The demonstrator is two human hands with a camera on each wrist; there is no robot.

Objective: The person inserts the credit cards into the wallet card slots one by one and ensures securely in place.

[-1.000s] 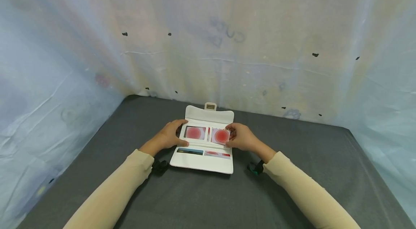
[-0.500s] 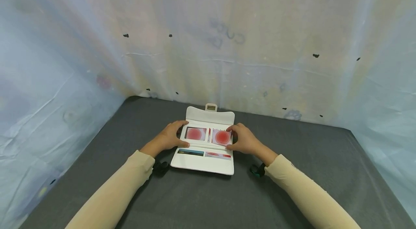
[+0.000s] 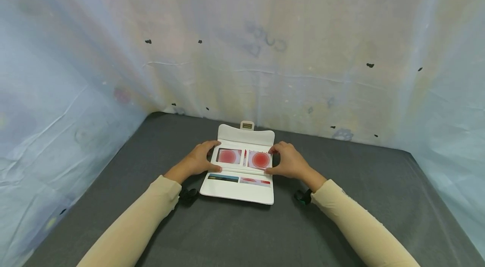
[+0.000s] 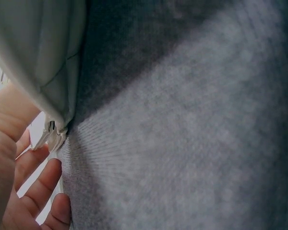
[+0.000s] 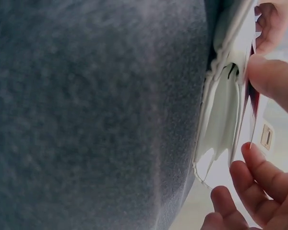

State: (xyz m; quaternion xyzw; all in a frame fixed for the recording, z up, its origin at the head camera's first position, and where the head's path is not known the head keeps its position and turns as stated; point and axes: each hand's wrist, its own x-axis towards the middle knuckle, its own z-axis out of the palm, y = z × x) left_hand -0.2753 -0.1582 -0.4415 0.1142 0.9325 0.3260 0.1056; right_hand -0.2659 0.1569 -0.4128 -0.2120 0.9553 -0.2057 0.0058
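A white wallet lies unfolded on the dark grey cloth, its clasp flap pointing away from me. My left hand holds the wallet's left edge, thumb near and fingers far; in the left wrist view its fingers curl beside the folded side. A card with a red round print sits over the right-hand pocket. My right hand pinches this card at its right end between thumb and index finger. The right wrist view shows the card edge-on, slightly raised from the wallet's gusseted side, the lower fingers by the wallet.
Another pink-red card shows in the left window of the wallet. A dark blue card and a pale reddish card stick out of the near slots. A pale patterned curtain rises behind the cloth-covered table.
The right hand has shifted slightly right, its fingers drawing back from over the card toward its right end. The left hand keeps its hold on the wallet.
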